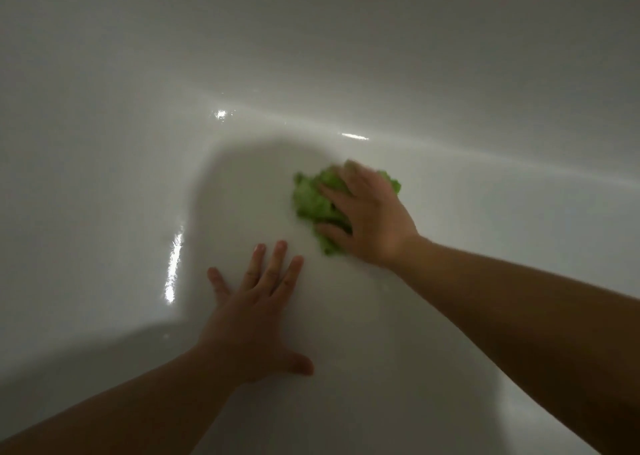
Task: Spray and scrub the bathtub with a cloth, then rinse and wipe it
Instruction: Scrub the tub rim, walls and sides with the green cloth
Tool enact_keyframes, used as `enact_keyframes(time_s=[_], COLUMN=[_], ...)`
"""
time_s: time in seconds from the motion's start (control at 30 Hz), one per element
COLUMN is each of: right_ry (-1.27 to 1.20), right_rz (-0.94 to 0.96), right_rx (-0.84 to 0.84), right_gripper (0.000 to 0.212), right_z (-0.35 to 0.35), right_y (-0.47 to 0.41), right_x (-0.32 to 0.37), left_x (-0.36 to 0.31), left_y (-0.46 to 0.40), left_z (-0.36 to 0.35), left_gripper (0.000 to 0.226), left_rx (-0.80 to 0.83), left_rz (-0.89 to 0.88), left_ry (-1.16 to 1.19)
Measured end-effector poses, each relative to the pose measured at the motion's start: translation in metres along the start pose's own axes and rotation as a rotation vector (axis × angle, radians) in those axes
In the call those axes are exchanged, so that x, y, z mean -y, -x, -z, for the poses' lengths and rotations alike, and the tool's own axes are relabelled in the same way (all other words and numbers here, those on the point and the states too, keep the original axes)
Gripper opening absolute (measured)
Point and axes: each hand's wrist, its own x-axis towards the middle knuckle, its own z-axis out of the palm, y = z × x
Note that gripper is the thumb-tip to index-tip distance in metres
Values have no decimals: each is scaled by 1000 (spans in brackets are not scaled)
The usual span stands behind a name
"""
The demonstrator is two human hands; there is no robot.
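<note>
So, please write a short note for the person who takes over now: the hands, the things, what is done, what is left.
Left hand: flat on the bathtub floor, fingers spread, holding nothing.
Right hand: fingers curled on the bunched green cloth, pressing it on the floor near the far wall.
Done: the surface shines wet.
Left: finish scrubbing, rinse, wipe. No spray bottle is in view.

1. You have no readable text, label, brand, number or sign anywhere in your view.
2. The tub (138,177) around your hands is plain white, with only light glints on it.
3. The cloth (313,200) under your right hand (370,219) is plain green, with no tag or print showing.
</note>
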Motion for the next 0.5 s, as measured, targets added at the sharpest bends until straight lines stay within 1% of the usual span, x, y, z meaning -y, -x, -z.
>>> enact_keyframes(time_s=[0.07,0.13,0.17,0.23,0.3,0.37,0.4,0.43,0.5], right_ry=[-29,17,48,78,74,57,42,27,-16], right_rz=[126,178,134,-79,-271,-333,-313,-243,-19], right_rx=[34,69,63,-10,-76,-93,-76,-55,-8], right_gripper=[71,69,70,74,71,65,63,60,57], right_z=[-7,-3,1,15,29,29,25,18,3], right_y=[53,82,83,69,43,26,27,35,76], right_x=[-12,-43,-62,-99,-124,-119,-108,-94,-59], left_x=[-3,-9,-12,-19,-25,-28,-30,-32,-35], left_y=[1,1,0,-2,-5,-7,-7,-6,-3], left_z=[1,2,2,2,0,0,0,0,-1], left_gripper=[156,158,160,165,169,171,170,169,166], left_rx=[4,10,7,1,-8,-23,-26,-29,-27], left_rz=[14,35,47,68,81,92,101,111,120], left_ry=[-5,4,11,29,51,62,59,48,32])
